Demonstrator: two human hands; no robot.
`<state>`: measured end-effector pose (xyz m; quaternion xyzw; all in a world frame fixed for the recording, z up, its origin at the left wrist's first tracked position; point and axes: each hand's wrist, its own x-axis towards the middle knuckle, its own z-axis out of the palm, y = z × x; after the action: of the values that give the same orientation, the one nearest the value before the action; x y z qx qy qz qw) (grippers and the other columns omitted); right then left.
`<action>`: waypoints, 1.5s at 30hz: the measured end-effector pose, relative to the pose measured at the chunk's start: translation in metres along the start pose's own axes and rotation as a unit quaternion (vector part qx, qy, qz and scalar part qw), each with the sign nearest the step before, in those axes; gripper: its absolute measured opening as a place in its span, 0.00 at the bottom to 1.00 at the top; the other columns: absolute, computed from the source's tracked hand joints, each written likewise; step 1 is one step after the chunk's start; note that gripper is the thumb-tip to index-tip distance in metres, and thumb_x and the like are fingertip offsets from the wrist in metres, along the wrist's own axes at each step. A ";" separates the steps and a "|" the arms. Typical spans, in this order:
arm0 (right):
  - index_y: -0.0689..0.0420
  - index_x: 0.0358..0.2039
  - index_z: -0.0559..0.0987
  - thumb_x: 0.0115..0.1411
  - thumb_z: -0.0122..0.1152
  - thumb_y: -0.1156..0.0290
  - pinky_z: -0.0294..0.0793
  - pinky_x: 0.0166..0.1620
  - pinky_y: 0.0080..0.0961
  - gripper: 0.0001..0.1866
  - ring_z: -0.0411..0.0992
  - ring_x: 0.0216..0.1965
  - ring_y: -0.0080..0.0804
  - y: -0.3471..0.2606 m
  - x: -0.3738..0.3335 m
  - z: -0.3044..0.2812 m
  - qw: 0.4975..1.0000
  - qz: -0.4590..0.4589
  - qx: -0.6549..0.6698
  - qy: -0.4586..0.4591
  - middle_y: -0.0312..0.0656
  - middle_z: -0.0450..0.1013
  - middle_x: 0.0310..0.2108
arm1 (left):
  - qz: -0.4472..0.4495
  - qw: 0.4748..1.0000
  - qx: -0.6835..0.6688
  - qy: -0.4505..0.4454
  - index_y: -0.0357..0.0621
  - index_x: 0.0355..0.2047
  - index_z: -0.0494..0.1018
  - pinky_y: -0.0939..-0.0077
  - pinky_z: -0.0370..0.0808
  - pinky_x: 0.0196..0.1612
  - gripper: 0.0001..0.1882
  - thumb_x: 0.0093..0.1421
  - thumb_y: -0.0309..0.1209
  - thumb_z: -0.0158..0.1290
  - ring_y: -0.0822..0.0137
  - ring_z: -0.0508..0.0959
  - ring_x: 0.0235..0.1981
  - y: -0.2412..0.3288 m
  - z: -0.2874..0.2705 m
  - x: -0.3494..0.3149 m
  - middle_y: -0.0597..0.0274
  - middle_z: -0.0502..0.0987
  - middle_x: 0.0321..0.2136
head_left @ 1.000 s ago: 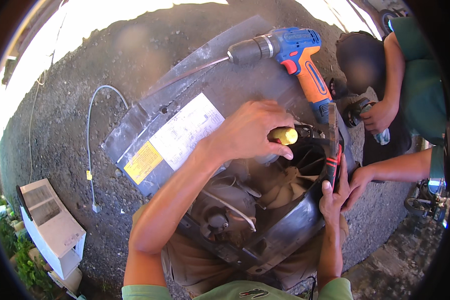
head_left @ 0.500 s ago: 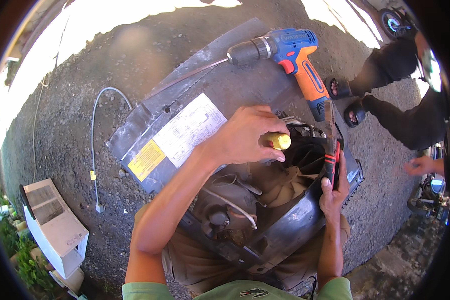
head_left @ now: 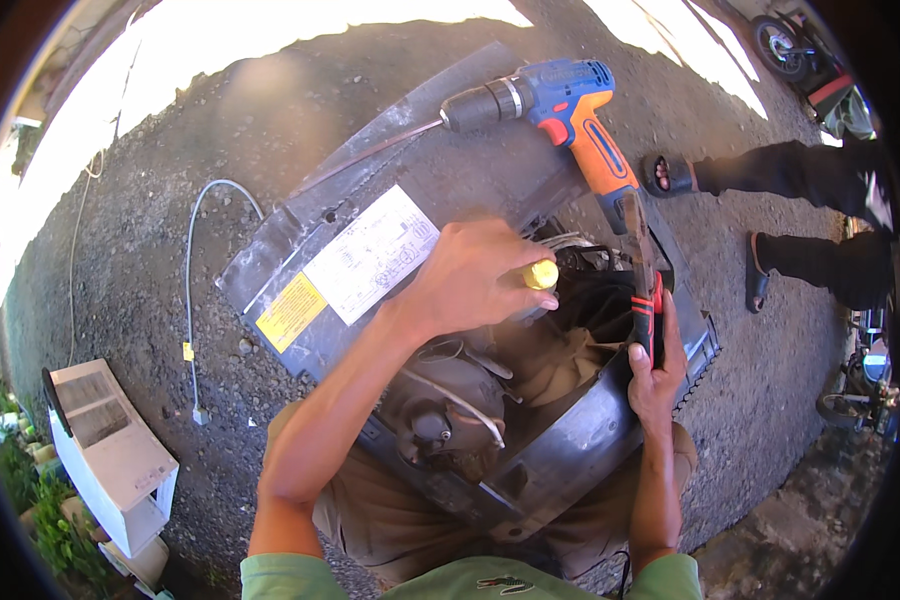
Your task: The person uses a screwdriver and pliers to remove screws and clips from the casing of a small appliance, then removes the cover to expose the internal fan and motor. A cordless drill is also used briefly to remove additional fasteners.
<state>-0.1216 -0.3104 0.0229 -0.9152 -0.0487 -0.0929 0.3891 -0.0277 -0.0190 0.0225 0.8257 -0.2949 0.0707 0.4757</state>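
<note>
My left hand is closed around the yellow handle of a screwdriver; its shaft is hidden below the handle. The hand is over an opened dark metal appliance casing, which lies across my lap and the ground. Inside the casing are a rounded dark compressor-like part, a pale bent tube and a beige fan. At the casing's right side, my right hand grips pliers by their red and black handles, with the metal jaws pointing away from me.
A blue and orange cordless drill with a long bit lies on the casing's far part, near a white and yellow label. A grey cable and a white box-shaped unit are at left. Another person's dark-trousered legs stand at right.
The pliers and both hands appear slightly further left, along with the drill. At right, the other person's legs have moved apart, and their hand is out of view.
</note>
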 end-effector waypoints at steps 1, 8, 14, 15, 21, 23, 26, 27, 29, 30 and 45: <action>0.67 0.65 0.64 0.60 0.63 0.54 0.63 0.62 0.36 0.40 0.69 0.60 0.49 0.001 0.000 0.000 1.000 0.001 0.001 0.003 0.58 0.68 0.59 | -0.008 1.000 -0.009 0.018 0.47 0.35 0.83 0.69 0.76 0.33 0.20 0.41 0.36 0.72 0.62 0.79 0.27 0.002 0.001 -0.002 0.62 0.80 0.26; 0.66 0.65 0.64 0.61 0.63 0.55 0.64 0.62 0.35 0.39 0.69 0.60 0.48 0.005 -0.002 0.000 1.000 -0.003 0.016 0.007 0.57 0.69 0.59 | -0.018 0.998 0.015 0.055 0.47 0.34 0.83 0.71 0.76 0.30 0.20 0.39 0.37 0.73 0.62 0.80 0.26 0.000 0.008 -0.003 0.61 0.81 0.26; 0.64 0.65 0.64 0.60 0.63 0.55 0.64 0.62 0.34 0.39 0.70 0.59 0.45 0.000 -0.001 -0.001 1.000 0.003 0.010 -0.001 0.55 0.69 0.59 | -0.038 0.996 -0.084 -0.013 0.46 0.37 0.84 0.73 0.75 0.34 0.23 0.37 0.33 0.75 0.65 0.80 0.28 -0.008 -0.003 0.001 0.62 0.82 0.26; 0.64 0.65 0.64 0.59 0.63 0.55 0.64 0.62 0.34 0.39 0.70 0.59 0.45 -0.001 -0.001 -0.001 1.000 0.009 0.010 -0.007 0.55 0.69 0.59 | -0.051 0.994 -0.087 -0.030 0.47 0.37 0.84 0.73 0.75 0.34 0.23 0.37 0.33 0.74 0.66 0.80 0.29 -0.008 -0.006 0.000 0.62 0.82 0.26; 0.64 0.65 0.64 0.59 0.64 0.56 0.64 0.61 0.34 0.39 0.70 0.59 0.45 -0.004 -0.003 -0.001 1.000 0.008 0.000 -0.008 0.55 0.70 0.58 | -0.045 0.988 -0.131 -0.068 0.47 0.39 0.84 0.72 0.75 0.35 0.23 0.39 0.32 0.74 0.65 0.80 0.30 -0.013 -0.012 -0.004 0.61 0.84 0.30; 0.64 0.65 0.65 0.58 0.64 0.56 0.65 0.61 0.34 0.39 0.70 0.59 0.45 -0.003 -0.002 -0.001 1.000 -0.006 -0.006 -0.008 0.55 0.70 0.58 | -0.036 0.987 -0.137 -0.074 0.47 0.39 0.84 0.72 0.76 0.37 0.23 0.39 0.33 0.74 0.64 0.82 0.31 -0.014 -0.013 -0.005 0.60 0.84 0.32; 0.64 0.65 0.65 0.58 0.64 0.55 0.65 0.61 0.34 0.39 0.71 0.58 0.46 -0.001 -0.001 0.000 0.999 -0.017 -0.025 -0.014 0.55 0.71 0.58 | -0.019 0.984 -0.162 -0.069 0.46 0.39 0.84 0.72 0.78 0.39 0.22 0.40 0.33 0.74 0.63 0.83 0.34 -0.015 -0.014 -0.006 0.59 0.84 0.34; 0.64 0.65 0.65 0.58 0.64 0.56 0.65 0.60 0.34 0.39 0.71 0.58 0.46 -0.001 0.000 0.000 0.999 -0.015 -0.026 -0.017 0.55 0.71 0.57 | -0.020 0.983 -0.168 -0.073 0.46 0.39 0.84 0.72 0.78 0.40 0.22 0.40 0.33 0.73 0.63 0.83 0.34 -0.015 -0.014 -0.006 0.59 0.84 0.34; 0.64 0.65 0.65 0.58 0.64 0.56 0.66 0.60 0.34 0.39 0.71 0.58 0.46 -0.001 0.000 0.001 0.999 -0.012 -0.028 -0.018 0.55 0.71 0.57 | -0.025 0.983 -0.167 -0.079 0.46 0.39 0.84 0.72 0.79 0.40 0.21 0.41 0.33 0.73 0.63 0.84 0.35 -0.014 -0.015 -0.006 0.59 0.84 0.34; 0.64 0.65 0.65 0.58 0.64 0.55 0.66 0.60 0.34 0.40 0.71 0.57 0.46 -0.002 0.000 0.002 0.999 -0.011 -0.028 -0.016 0.55 0.71 0.57 | -0.030 0.983 -0.160 -0.081 0.46 0.39 0.84 0.72 0.79 0.41 0.21 0.41 0.33 0.73 0.63 0.84 0.35 -0.014 -0.015 -0.006 0.59 0.85 0.34; 0.62 0.65 0.65 0.59 0.64 0.51 0.66 0.59 0.34 0.41 0.72 0.56 0.44 -0.005 -0.001 0.004 1.000 0.004 -0.026 -0.004 0.54 0.72 0.56 | -0.007 0.993 -0.115 -0.031 0.44 0.39 0.83 0.75 0.80 0.39 0.22 0.42 0.34 0.73 0.64 0.85 0.34 -0.011 -0.009 -0.009 0.59 0.85 0.34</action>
<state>-0.1229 -0.3041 0.0231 -0.9257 -0.0443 -0.0887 0.3651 -0.0272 -0.0035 0.0155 0.7695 -0.3096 0.0077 0.5585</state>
